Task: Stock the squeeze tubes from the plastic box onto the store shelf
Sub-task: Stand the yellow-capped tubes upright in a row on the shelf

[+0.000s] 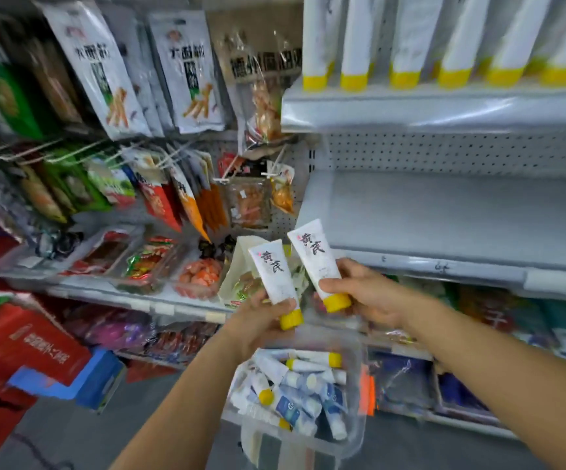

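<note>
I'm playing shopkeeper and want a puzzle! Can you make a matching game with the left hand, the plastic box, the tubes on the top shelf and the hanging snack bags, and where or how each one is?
Things:
1. left hand
2. plastic box
3. top-shelf tubes
4. snack bags

Where or how:
A. hanging at the left
B. standing in a row, yellow caps down
C. gripping one white tube
D. lowest in view, full of jumbled tubes

Pairs: 1-C, 2-D, 3-B, 4-A
</note>
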Action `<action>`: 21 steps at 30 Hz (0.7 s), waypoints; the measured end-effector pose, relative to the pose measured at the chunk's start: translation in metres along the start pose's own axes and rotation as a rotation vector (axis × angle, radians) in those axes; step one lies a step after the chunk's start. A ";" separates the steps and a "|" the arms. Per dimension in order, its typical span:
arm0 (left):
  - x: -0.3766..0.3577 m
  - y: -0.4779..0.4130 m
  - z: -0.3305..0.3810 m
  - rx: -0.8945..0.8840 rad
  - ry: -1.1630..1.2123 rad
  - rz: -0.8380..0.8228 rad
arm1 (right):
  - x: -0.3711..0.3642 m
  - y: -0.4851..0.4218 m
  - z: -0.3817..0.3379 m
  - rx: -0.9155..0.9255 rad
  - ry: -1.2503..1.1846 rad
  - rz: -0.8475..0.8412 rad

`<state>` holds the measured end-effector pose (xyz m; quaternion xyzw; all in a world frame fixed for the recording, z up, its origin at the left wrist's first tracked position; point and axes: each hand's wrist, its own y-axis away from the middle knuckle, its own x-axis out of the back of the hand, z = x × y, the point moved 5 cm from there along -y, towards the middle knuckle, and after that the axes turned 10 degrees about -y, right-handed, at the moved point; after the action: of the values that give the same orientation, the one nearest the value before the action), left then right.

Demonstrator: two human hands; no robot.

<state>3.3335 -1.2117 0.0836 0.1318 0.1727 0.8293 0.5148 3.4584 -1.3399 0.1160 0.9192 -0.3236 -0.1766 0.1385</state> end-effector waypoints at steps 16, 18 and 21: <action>-0.138 0.048 0.217 -0.645 -0.248 0.280 | 0.099 0.137 -0.194 0.556 0.252 0.193; -0.162 0.048 0.235 -0.701 -0.269 0.311 | 0.118 0.158 -0.219 0.664 0.269 0.229; -0.196 0.046 0.259 -0.760 -0.266 0.327 | 0.152 0.182 -0.252 0.803 0.275 0.308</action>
<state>3.4841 -1.3677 0.3302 0.0641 -0.2358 0.8804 0.4064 3.5739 -1.5392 0.3744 0.8561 -0.4783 0.1093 -0.1626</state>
